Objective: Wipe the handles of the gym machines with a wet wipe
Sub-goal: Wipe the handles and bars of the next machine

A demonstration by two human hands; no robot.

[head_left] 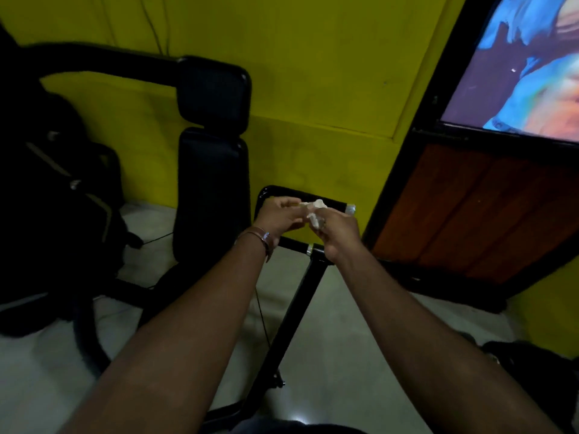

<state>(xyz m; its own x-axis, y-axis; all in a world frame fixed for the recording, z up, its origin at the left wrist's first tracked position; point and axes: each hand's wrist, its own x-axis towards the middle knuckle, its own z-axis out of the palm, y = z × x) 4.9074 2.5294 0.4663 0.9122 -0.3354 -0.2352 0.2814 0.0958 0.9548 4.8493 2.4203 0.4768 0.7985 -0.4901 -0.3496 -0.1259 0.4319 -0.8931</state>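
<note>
A padded black backrest (213, 195) stands against the yellow wall (313, 89). Right of it, the left hand (279, 216) and right hand (340, 231) meet, both pinching a crumpled white wet wipe (316, 213) above the black tubular handle (335, 205) with its chrome end.

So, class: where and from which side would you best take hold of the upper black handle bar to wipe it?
Wrap the wet wipe around the upper handle bar's straight black section, just left of its silver end cap, coming from above. It lies roughly level, free all round, so fingers could probably curl over and slide along it.
</note>
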